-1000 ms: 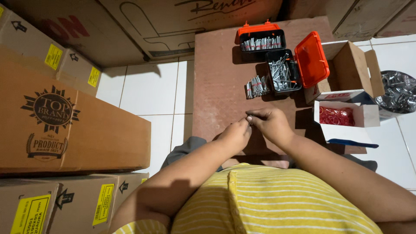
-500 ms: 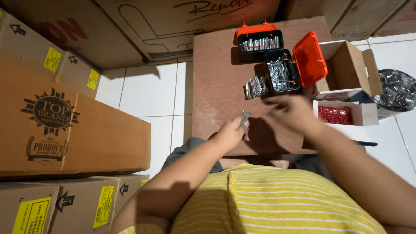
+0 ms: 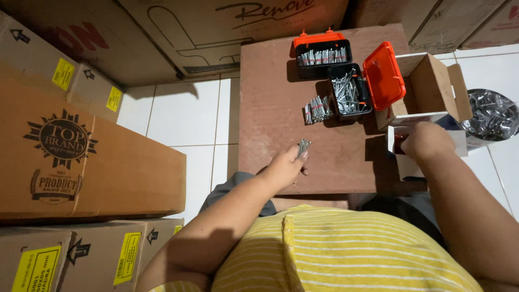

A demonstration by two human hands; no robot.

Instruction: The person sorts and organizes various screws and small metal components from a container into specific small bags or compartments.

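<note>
Left hand [image 3: 285, 168], mid-frame over the brown counter [image 3: 270, 108]: grip pinched tight round a small bundle of nails [image 3: 304, 146]. Right hand [image 3: 427, 141] dipped into white box [image 3: 403, 167], right; grip hidden, cannot tell.

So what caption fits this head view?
Left hand holds a nail bundle; right hand reaches into a white box.

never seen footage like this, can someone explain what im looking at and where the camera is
The camera sits on a person's head and looks down, so you see their own arms and striped yellow shirt. The left hand pinches a small bunch of nails above a brown board. The right hand reaches into a small white box; its contents are hidden. On the board lie a banded nail bundle and two black cases with orange lids holding nails. Cardboard cartons stand around.
</note>
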